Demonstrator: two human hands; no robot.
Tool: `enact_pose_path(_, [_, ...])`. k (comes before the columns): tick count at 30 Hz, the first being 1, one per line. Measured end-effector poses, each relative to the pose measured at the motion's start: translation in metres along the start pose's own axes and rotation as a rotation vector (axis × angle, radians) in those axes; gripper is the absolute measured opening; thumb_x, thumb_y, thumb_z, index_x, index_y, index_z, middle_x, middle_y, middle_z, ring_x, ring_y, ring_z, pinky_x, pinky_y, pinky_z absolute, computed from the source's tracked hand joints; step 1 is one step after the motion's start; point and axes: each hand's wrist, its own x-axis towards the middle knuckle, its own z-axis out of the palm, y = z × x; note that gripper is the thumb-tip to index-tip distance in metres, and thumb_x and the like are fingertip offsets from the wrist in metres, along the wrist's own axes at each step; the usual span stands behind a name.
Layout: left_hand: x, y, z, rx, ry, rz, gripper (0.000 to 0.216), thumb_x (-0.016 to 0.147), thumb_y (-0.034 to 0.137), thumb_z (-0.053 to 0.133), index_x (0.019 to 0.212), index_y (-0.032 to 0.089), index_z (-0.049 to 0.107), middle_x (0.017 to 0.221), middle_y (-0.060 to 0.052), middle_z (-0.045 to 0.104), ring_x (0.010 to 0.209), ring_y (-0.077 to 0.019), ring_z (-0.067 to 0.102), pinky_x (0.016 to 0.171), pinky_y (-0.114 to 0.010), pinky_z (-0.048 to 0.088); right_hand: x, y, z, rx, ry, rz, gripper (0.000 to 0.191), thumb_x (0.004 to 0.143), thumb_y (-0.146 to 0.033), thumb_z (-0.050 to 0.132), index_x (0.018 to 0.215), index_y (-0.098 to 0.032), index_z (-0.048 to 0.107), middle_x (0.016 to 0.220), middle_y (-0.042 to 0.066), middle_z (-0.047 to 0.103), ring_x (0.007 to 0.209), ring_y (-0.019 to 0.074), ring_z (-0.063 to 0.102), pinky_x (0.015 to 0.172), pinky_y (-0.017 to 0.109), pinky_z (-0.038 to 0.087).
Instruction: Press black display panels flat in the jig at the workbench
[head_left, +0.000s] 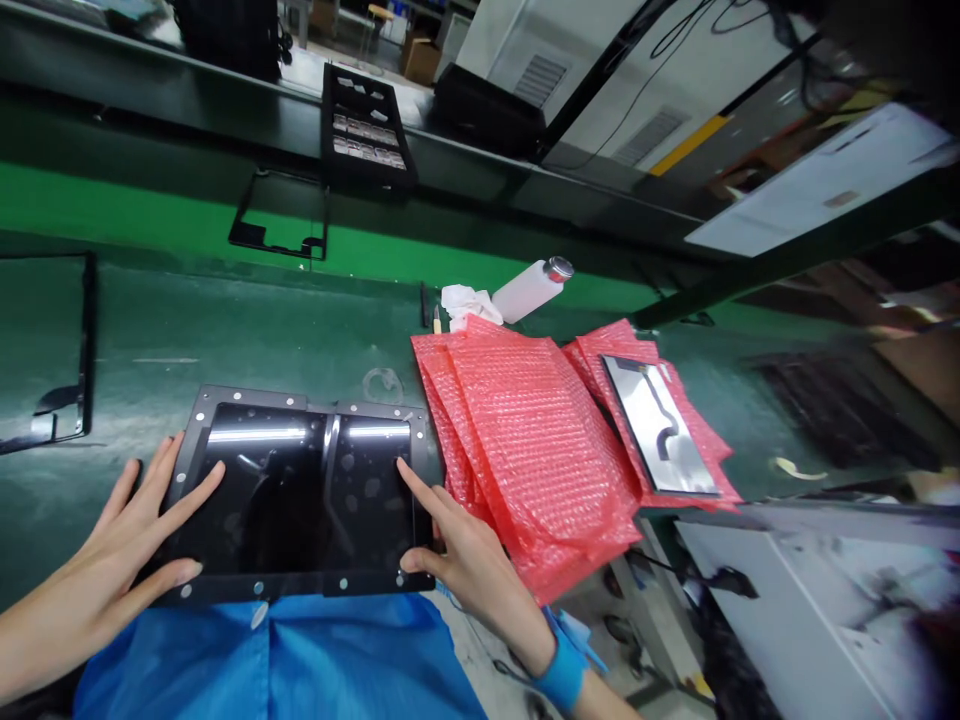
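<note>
A dark glossy screen panel [277, 510] lies in a black frame fixture [300, 583] dotted with round metal studs, at the table's near edge. My left hand [142, 545] rests on the fixture's left side, fingers spread, with the index fingertip on the screen. On the right side my right hand [457, 550] lies with its index finger stretched onto the panel and its thumb on the lower right corner. A blue band [562, 665] circles the right wrist. Neither hand is closed round anything.
Pink bubble-wrap bags [540, 440] are piled to the right, with a silver-backed display panel [660, 425] on top. Behind them are a white bottle [532, 290] and crumpled tissue [471, 303]. Black frames [86, 350] lie left and farther back, near a black tray [367, 125].
</note>
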Motion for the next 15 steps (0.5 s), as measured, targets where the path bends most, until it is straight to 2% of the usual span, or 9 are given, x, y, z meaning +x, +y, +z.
enact_pose_path(2, [0.002,0.005,-0.002,0.013,-0.074,0.013,0.067,0.094,0.051,0.045,0.156,0.041,0.021,0.167,0.002,0.004,0.152,-0.0405,0.010,0.114,-0.070,0.024,-0.004,0.000,0.008,-0.001,0.085,-0.003,0.094,0.081,-0.025,0.079,0.155,-0.043,0.024,0.088,-0.004,0.047,0.073,0.0152,0.055,0.068,0.028,0.048])
enact_pose_path(3, [0.003,0.010,-0.002,0.022,-0.073,0.013,0.067,0.095,0.051,0.044,0.157,0.039,0.020,0.168,0.001,0.001,0.152,-0.0398,0.009,0.116,-0.069,0.020,-0.006,0.001,0.012,-0.006,0.118,-0.017,0.086,0.084,-0.032,0.076,0.154,-0.041,0.027,0.089,-0.003,0.047,0.072,0.0149,0.056,0.068,0.028,0.049])
enact_pose_path(5, [0.006,0.020,0.001,0.063,0.004,-0.002,0.064,0.097,0.051,0.041,0.157,0.036,0.022,0.168,-0.002,0.000,0.152,-0.0386,0.010,0.120,-0.064,0.016,-0.008,0.002,0.014,-0.061,0.161,-0.057,0.067,0.094,-0.041,0.063,0.153,-0.038,0.033,0.090,-0.001,0.051,0.072,0.0152,0.058,0.066,0.027,0.050])
enact_pose_path(8, [0.007,0.031,0.007,0.145,0.123,-0.019,0.066,0.099,0.052,0.036,0.158,0.029,0.020,0.168,-0.007,0.005,0.152,-0.0370,0.014,0.122,-0.059,0.015,-0.003,-0.001,0.004,-0.243,0.229,-0.107,0.045,0.104,-0.039,0.042,0.148,-0.037,0.043,0.093,0.001,0.063,0.077,0.0175,0.064,0.065,0.028,0.048])
enact_pose_path(10, [0.006,0.034,0.009,0.174,0.158,-0.003,0.077,0.097,0.059,0.037,0.160,0.022,0.011,0.167,-0.013,0.010,0.152,-0.0385,0.014,0.121,-0.060,0.014,0.007,-0.010,-0.008,-0.349,0.343,-0.136,0.041,0.105,-0.039,0.038,0.145,-0.034,0.049,0.097,0.002,0.068,0.082,0.0192,0.066,0.065,0.029,0.047])
enact_pose_path(12, [0.004,0.034,0.007,0.191,0.142,0.039,0.094,0.091,0.069,0.042,0.160,0.017,0.004,0.166,-0.018,0.010,0.151,-0.0428,0.010,0.119,-0.064,0.013,0.020,-0.023,-0.019,-0.400,0.463,-0.199,0.043,0.105,-0.041,0.036,0.143,-0.028,0.051,0.100,0.005,0.068,0.086,0.0207,0.065,0.068,0.031,0.046])
enact_pose_path(15, [0.001,0.036,0.001,0.237,0.100,0.071,0.116,0.080,0.079,0.052,0.160,0.014,-0.001,0.164,-0.024,0.009,0.150,-0.0477,0.002,0.115,-0.071,0.011,0.047,-0.047,-0.024,-0.417,0.523,-0.370,0.040,0.105,-0.036,0.037,0.134,-0.022,0.060,0.105,0.010,0.065,0.098,0.0246,0.059,0.081,0.038,0.048])
